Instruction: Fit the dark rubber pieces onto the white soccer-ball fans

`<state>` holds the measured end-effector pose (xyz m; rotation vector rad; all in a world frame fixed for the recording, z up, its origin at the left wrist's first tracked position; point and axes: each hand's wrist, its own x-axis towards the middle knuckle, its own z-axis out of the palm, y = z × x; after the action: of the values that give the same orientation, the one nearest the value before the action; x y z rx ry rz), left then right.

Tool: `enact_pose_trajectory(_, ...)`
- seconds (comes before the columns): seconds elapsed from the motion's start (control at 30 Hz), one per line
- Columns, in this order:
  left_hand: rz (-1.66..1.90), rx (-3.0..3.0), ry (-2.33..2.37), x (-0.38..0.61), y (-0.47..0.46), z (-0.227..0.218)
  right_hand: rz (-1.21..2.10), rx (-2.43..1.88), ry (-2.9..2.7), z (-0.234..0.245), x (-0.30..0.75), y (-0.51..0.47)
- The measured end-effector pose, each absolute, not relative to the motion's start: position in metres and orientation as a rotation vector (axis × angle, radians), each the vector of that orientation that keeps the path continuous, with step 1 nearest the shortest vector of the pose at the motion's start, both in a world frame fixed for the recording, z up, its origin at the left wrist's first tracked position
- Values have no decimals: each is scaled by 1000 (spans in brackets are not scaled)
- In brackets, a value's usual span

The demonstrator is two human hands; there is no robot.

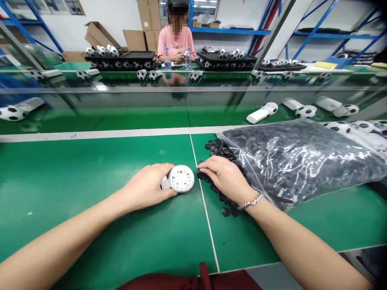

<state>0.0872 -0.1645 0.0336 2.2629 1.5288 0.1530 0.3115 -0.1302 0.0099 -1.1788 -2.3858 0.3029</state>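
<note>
My left hand (151, 184) is wrapped around a white plastic part (182, 179) with a round, slotted head; its narrow neck runs back under my fingers. To the right, my right hand (225, 175) has thumb and forefinger pinched together on a small black piece (202, 174) at the edge of a loose pile. That pile of flat black pieces (222, 150) spills out beside a clear plastic bag (302, 161) full of the same pieces. My right palm and wrist hide part of the pile.
Beyond the table's pale rim (136, 132), a belt (145, 114) carries several white handled pieces with football-patterned heads (270, 108). More football-patterned pieces (363, 127) lie behind the bag. Across the belt sits a person in pink (175, 42), near black trays (121, 64) and water bottles (188, 59).
</note>
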Motion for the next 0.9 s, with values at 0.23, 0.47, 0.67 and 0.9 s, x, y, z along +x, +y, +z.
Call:
enact_pose_trajectory(0.23, 222, 2316, 1628, 93, -157, 27, 553, -925, -2256, 16, 305, -139)
enact_pose_trajectory(0.47, 238, 2290, 1559, 97, -162, 24, 412, -663, -2417, 14, 290, -152)
enact_pose_trajectory(0.67, 307, 2284, 1517, 95, -160, 19, 405, -801, -2365, 8, 282, -153)
enact_pose_trajectory(0.9, 313, 2289, 1505, 92, -159, 18, 647, -947, -2187, 2, 285, -150)
